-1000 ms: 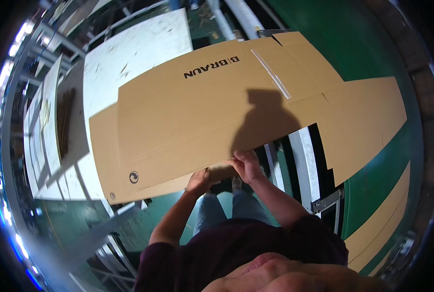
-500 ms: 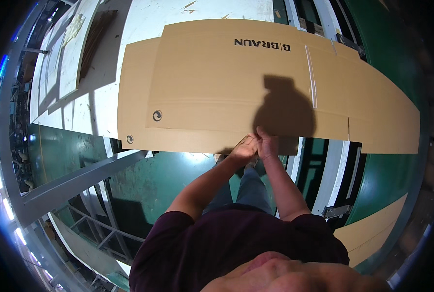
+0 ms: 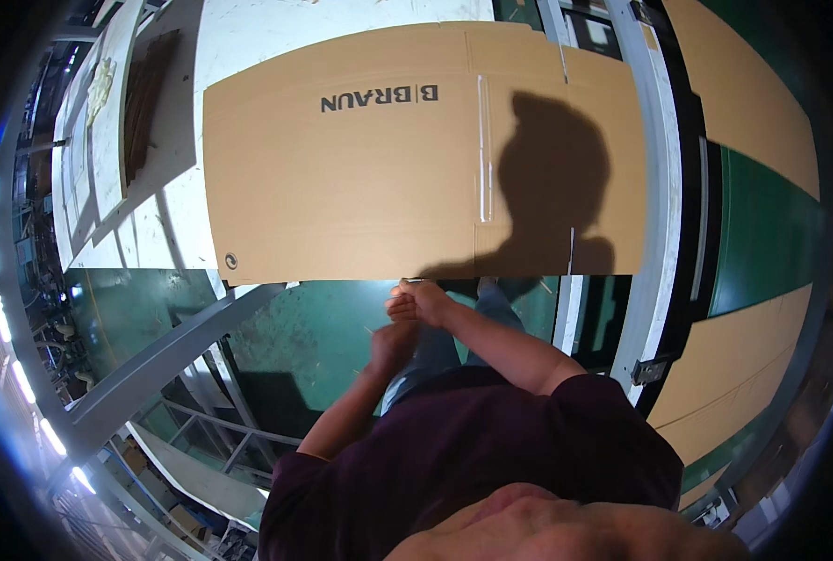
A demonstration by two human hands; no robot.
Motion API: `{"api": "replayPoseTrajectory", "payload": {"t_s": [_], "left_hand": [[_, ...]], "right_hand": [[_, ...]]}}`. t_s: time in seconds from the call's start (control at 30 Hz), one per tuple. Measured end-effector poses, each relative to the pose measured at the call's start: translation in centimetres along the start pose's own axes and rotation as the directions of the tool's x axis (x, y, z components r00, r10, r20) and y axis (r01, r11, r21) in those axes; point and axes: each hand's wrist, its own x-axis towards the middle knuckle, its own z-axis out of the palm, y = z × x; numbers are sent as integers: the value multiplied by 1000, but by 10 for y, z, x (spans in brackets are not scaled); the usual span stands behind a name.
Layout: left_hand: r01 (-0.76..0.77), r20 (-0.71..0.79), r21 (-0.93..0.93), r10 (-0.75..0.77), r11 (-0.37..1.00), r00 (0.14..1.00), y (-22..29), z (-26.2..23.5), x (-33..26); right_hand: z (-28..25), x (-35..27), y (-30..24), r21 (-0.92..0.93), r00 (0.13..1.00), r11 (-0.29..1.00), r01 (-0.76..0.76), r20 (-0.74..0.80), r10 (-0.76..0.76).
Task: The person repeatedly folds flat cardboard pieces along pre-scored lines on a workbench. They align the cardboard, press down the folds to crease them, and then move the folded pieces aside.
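A large flat brown cardboard sheet (image 3: 342,178) with dark printing lies before me, its near edge just beyond my hands. My right hand (image 3: 424,299) is at that edge, its fingers curled and closed. Close below it, my left hand (image 3: 394,342) is bent into a closed shape, and the two hands meet or overlap. What, if anything, lies between the fingers is hidden. A white slit (image 3: 484,150) runs across the sheet, and a head-and-shoulders shadow falls over its right part.
Under the sheet is a white tabletop (image 3: 248,33), with a white board (image 3: 108,112) at its left. Metal rails (image 3: 655,187) run along the right. Beyond them, more cardboard (image 3: 753,84) lies by a green surface (image 3: 762,234). A grey beam (image 3: 164,351) crosses at lower left.
The offset upper cardboard sheet no longer covers the one before me; cardboard now shows at the upper right. My hands have moved left and closer to my body, and their fingers are more curled.
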Motion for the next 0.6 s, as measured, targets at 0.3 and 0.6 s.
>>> {"api": "replayPoseTrajectory", "payload": {"t_s": [0.3,0.6], "left_hand": [[-329,-95,327,377,886,921,61,30,145],[-392,3,290,409,873,912,36,42,148]], "right_hand": [[-171,-215,-206,-980,-89,-159,-120,170,-981],[-163,-301,-269,-912,207,374,167,-338,-918]]}}
